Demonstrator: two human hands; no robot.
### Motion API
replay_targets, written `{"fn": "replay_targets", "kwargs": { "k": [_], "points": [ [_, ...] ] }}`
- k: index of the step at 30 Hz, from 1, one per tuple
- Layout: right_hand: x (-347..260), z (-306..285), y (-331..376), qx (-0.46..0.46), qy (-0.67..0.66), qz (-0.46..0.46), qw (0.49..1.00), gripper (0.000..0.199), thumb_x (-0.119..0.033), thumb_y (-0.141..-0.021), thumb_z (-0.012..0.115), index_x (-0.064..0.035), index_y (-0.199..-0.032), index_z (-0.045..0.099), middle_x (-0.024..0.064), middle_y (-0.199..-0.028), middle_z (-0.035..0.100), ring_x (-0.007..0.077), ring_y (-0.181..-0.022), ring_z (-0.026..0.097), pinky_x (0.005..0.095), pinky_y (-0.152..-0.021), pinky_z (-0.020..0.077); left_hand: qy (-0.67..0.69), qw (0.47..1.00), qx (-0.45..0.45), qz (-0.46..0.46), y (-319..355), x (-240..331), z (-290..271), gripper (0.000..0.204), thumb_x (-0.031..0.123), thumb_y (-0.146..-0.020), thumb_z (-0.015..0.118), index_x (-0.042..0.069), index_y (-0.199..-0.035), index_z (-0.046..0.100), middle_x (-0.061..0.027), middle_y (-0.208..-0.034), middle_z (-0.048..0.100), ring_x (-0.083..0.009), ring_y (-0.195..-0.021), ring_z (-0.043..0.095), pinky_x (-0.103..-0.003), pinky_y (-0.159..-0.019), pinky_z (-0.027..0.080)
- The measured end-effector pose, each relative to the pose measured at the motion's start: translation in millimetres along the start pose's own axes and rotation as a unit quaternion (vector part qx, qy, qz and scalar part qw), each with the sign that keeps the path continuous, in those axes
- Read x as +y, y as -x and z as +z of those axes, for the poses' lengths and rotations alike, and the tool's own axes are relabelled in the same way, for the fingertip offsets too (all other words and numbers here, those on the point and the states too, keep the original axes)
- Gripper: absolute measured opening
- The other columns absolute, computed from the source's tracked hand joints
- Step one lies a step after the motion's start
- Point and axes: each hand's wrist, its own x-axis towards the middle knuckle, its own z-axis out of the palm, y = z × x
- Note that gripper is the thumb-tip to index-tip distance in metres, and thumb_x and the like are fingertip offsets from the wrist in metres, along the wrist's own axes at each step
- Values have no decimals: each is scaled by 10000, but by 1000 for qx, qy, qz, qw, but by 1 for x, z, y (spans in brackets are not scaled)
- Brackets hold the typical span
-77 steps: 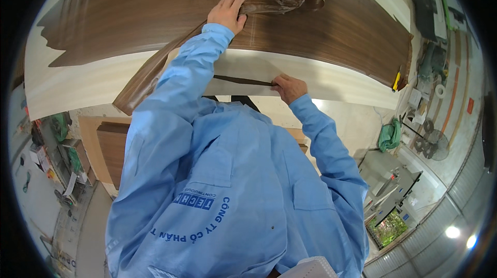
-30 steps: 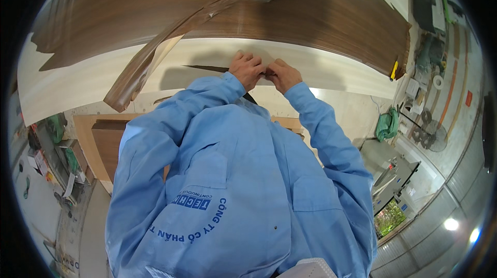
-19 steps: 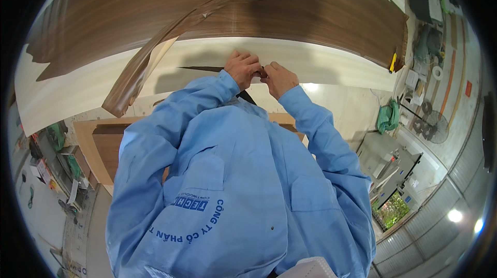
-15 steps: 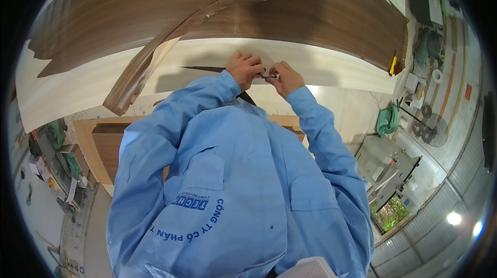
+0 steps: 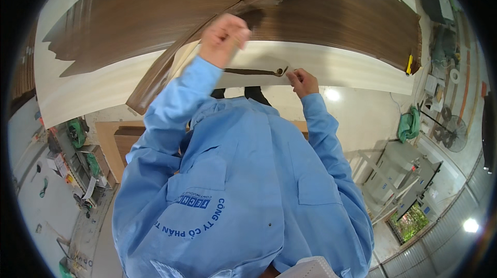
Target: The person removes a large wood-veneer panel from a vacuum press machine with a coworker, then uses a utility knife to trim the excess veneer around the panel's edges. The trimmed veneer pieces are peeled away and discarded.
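Long dark brown wood veneer sheet (image 5: 155,14) lies flat across the pale worktop panel (image 5: 352,68). Left hand (image 5: 223,37), raised over the sheet's near edge, is curled into a loose fist; blurred, so I cannot tell what it grips. A narrow dark veneer strip (image 5: 155,78) slopes away below it. Right hand (image 5: 303,81), just off the sheet's near edge, pinches the end of a thin dark sliver (image 5: 256,71), likely keeping it taut

Left hand (image 5: 223,39) motion-blurred, grip unreadable. Dark veneer sheet (image 5: 155,14) cut by top edge. Right hand (image 5: 303,82) fingertips hide end of thin dark strip (image 5: 254,71). Table (image 5: 103,89) near edge behind sleeves.
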Motion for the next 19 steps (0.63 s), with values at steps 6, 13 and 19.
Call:
{"fn": "replay_targets", "kwargs": {
  "k": [6, 13, 19],
  "points": [
    [-40, 26, -7, -22, 255, -19, 966, 603, -625, -969, 478, -63, -916, 690, 151, -862, 720, 364, -900, 695, 471, -786, 536, -453, 881, 92, 105, 12, 18, -91, 501, 243, -854, 783, 50, -1274, 588, -120, -1153, 651, -270, -1097, 604, -398, -960, 475],
    [-67, 37, 2, -122, 59, -197, 971, 399, -373, -1004, 522, -31, -824, 624, 101, -690, 613, 244, -668, 608, 400, -631, 479, -604, 787, 63, 113, 56, -37, -114, 695, 348, -829, 765, 80, -1414, 504, -105, -1501, 481, -364, -1430, 374, -497, -1148, 311],
    [-183, -9, 82, -256, -314, -255, 878, 362, -307, -1030, 506, -12, -847, 607, 5, -633, 557, 114, -545, 467, 283, -528, 383, -565, 812, 71, 124, 59, -42, -120, 566, 265, -880, 705, 112, -1398, 536, -87, -1497, 495, -349, -1431, 375, -506, -1145, 306]
  ]
}}
